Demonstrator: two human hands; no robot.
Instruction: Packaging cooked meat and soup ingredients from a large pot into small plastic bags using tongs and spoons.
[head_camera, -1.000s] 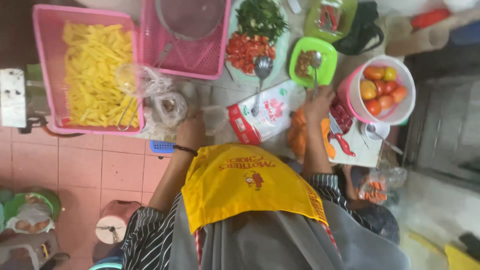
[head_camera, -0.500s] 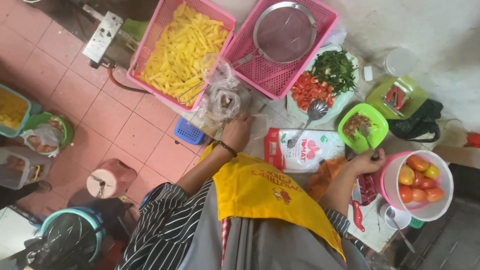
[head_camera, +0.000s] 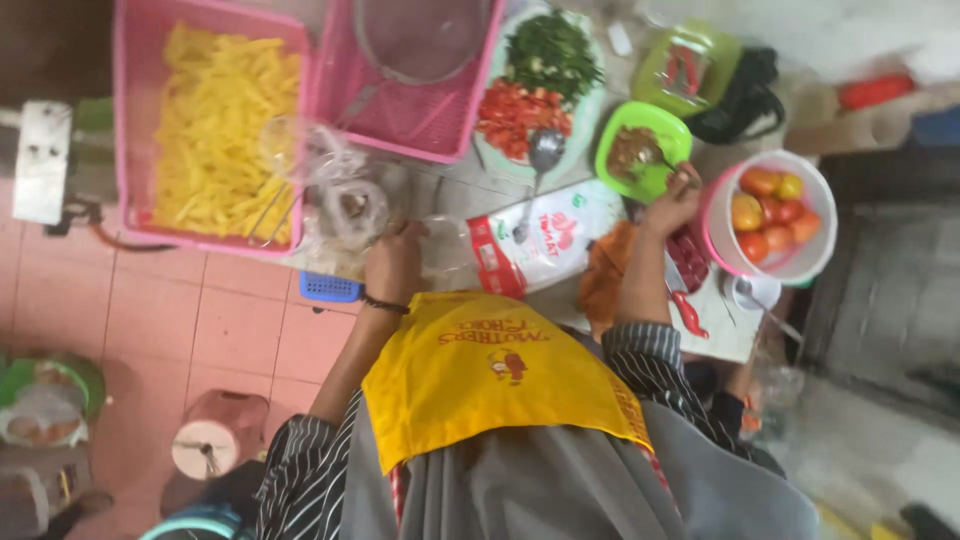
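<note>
Plastic bags (head_camera: 345, 205), clear and crumpled, sit at the near edge of the table, and I see my left hand (head_camera: 395, 262) clenched on them, fingers buried in the film. My right hand (head_camera: 672, 203) pinches the rim of a small green bowl (head_camera: 645, 150) of brownish stuff. Between the hands lies a white and red packet (head_camera: 545, 240) with a spoon (head_camera: 540, 160) over it. Further out, a pink basket of yellow strips (head_camera: 215, 120) fills the table's left corner; a bowl of tomatoes (head_camera: 765, 215) stands right.
</note>
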